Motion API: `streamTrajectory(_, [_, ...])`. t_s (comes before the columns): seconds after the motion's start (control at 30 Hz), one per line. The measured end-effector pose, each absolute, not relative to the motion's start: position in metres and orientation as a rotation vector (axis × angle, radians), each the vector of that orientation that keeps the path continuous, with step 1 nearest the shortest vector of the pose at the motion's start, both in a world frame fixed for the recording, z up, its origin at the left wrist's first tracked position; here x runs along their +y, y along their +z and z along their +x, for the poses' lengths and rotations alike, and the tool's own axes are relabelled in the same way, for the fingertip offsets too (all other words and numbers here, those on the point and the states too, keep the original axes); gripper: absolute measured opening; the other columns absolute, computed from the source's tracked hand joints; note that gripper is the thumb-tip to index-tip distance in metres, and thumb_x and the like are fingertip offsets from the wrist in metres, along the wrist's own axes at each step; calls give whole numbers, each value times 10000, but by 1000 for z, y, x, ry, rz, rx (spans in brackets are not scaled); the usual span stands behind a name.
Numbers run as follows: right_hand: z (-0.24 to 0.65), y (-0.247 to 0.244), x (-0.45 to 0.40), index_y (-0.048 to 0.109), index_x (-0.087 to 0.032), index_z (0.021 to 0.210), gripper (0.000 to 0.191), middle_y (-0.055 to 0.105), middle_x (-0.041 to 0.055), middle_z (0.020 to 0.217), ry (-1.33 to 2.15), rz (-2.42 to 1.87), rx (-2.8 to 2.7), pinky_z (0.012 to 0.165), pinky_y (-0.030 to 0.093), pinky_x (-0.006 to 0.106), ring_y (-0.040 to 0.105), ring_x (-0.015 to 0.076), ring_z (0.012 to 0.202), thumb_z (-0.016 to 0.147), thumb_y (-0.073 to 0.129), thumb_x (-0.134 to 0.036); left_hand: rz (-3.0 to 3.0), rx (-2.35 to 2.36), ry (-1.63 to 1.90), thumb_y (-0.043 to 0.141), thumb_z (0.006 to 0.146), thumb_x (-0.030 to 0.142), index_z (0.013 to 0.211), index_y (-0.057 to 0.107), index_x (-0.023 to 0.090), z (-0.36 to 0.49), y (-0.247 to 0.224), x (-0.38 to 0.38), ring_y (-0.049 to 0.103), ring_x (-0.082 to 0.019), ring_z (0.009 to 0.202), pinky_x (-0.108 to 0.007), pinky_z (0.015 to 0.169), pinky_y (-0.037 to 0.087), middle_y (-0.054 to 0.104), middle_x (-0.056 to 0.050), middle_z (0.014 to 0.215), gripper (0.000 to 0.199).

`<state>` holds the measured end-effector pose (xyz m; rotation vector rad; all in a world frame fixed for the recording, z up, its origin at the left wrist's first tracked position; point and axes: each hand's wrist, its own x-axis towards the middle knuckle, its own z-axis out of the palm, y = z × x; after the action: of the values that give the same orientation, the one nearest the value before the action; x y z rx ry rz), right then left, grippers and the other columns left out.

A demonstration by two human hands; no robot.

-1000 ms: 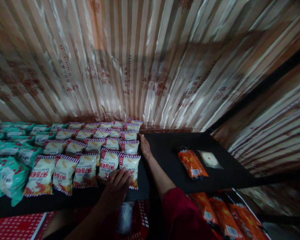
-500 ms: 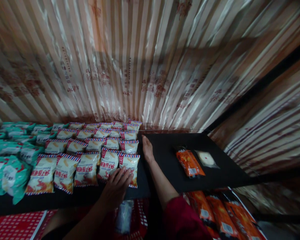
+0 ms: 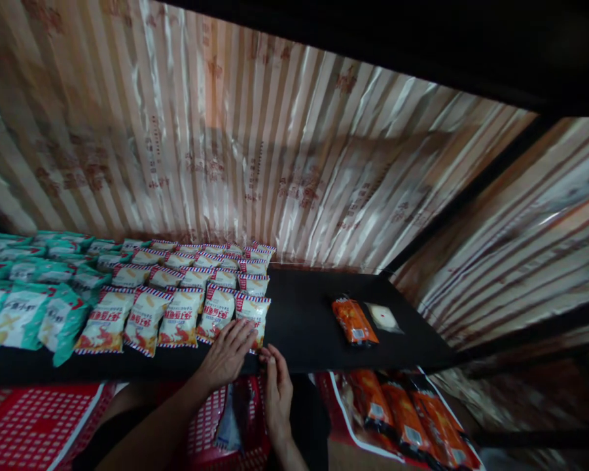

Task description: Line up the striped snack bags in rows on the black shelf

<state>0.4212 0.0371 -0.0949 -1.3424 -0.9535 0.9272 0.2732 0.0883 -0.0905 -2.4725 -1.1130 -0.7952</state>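
White, red and blue snack bags [image 3: 178,317] stand in rows on the black shelf. My left hand [image 3: 230,350] lies with outstretched fingers against the lower front of the two rightmost front bags. It is open and grips nothing. My right hand [image 3: 277,386] is at the shelf's front edge, just below the bottom corner of the front right bag [image 3: 253,318]. Its thumb and fingers look loosely apart, with nothing visible between them. Whether its fingertips touch the bag I cannot make out.
Green snack bags [image 3: 24,314] fill the left of the shelf. To the right lie an orange packet [image 3: 354,321] and a small white packet [image 3: 383,317] on the black shelf surface [image 3: 299,314]. Below are red baskets [image 3: 34,418] and a container of orange packets [image 3: 410,418]. Striped sheeting hangs behind.
My right hand has come back from beside the rows to the shelf's front edge. My left hand stays at the front right bags. The camera view has shifted.
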Motion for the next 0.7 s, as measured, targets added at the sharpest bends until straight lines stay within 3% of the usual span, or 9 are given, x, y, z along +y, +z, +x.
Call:
streamTrajectory(0.1, [421, -105, 15, 617, -180, 1069, 396, 688, 92, 1006, 893, -1396, -1073, 812, 510, 318, 648, 208, 894, 829, 491, -469, -2462, -1200, -869, 412, 831, 160, 1361, 362, 129, 276, -98, 64, 216, -235, 1357, -401, 1090, 215, 419, -106, 1395, 534])
streamTrajectory(0.23, [419, -121, -2, 638, -186, 1034, 333, 691, 80, 1017, 824, -1444, -1247, 852, 490, 297, 637, 199, 945, 845, 457, -392, -2683, -1141, -881, 376, 797, 103, 1343, 378, 121, 281, -129, 13, 254, -232, 1343, -381, 1040, 321, 438, -110, 1376, 546])
streamTrajectory(0.37, [409, -151, -13, 637, -189, 1059, 333, 686, 85, 1042, 994, -1807, -1556, 852, 468, 296, 634, 206, 970, 817, 409, -215, -3058, -1470, -743, 368, 732, 51, 1281, 438, 93, 273, -164, -27, 421, -217, 1234, -387, 1004, 375, 503, -142, 1304, 554])
streamTrajectory(0.47, [400, -174, -20, 688, -171, 907, 242, 716, 102, 917, 1238, -2039, -1725, 751, 473, 295, 656, 246, 901, 751, 504, -161, -3133, -2255, -386, 413, 681, 22, 1063, 598, 138, 256, -187, -40, 552, -210, 1049, -344, 924, 414, 610, -113, 1131, 439])
streamTrajectory(0.53, [395, -184, -22, 695, -180, 854, 186, 725, 81, 859, 1316, -2068, -1737, 690, 464, 273, 665, 240, 855, 739, 548, -176, -3066, -2459, -267, 429, 667, 25, 878, 640, 120, 244, -200, -43, 593, -232, 909, -361, 837, 442, 651, -123, 954, 313])
streamTrajectory(0.7, [389, -196, -17, 655, -189, 972, 217, 703, 55, 934, 1363, -2136, -1718, 672, 451, 236, 650, 192, 891, 850, 490, -260, -2878, -2841, -220, 427, 653, 31, 680, 597, 152, 238, -225, -42, 584, -187, 730, -300, 703, 443, 607, -28, 668, 211])
